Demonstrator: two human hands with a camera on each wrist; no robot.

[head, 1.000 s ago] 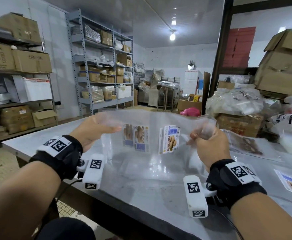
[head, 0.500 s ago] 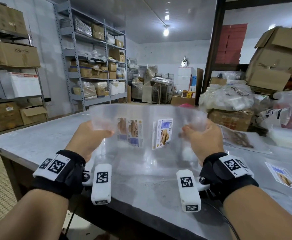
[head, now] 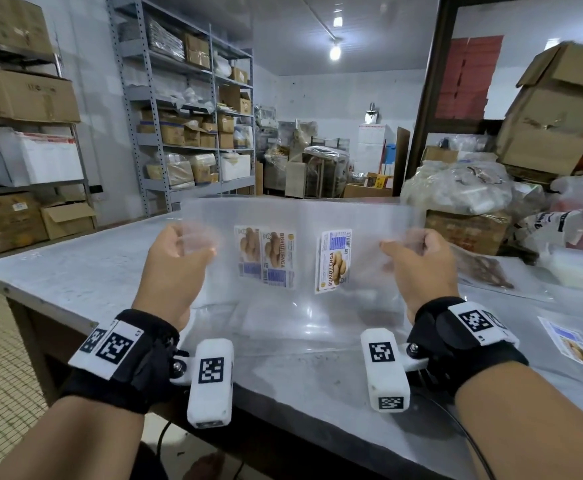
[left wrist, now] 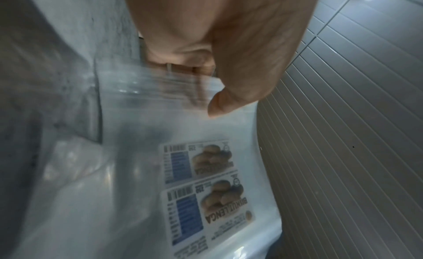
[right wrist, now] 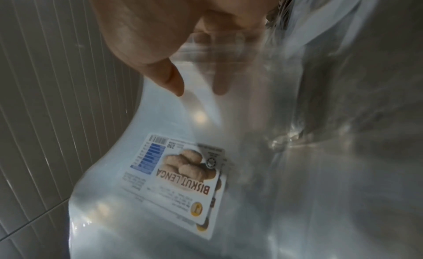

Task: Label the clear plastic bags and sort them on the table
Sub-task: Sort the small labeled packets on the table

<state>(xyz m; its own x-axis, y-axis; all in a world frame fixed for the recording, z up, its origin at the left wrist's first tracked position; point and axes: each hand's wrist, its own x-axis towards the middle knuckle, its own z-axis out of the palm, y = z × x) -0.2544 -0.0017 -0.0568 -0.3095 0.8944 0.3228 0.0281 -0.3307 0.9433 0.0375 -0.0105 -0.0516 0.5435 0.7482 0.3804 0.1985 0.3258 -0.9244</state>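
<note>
- We are holding the labelled clear plastic bags (head: 297,258) upright above the grey metal surface (head: 75,271), so sorting seems to be in hand; next we are needing a spot to lay them.
- Our left hand (head: 176,261) and right hand (head: 418,265) are pinching the bags' upper corners.
- The layers are blurring together, so we are not managing to count the bags behind the biscuit labels (head: 333,261).

— That bare ceiling bulb (head: 334,51) lights everything, cool and even; the steel table (head: 75,271) below it shows only a dull sheen.

— The shelves (head: 179,98) left of the bulb bow outward, wide-lens bending.

— Wrist views are dimmer, soft with motion blur. White glare streaks the clear plastic bags (right wrist: 251,217), and the nearest label (left wrist: 196,161) smears.
</note>
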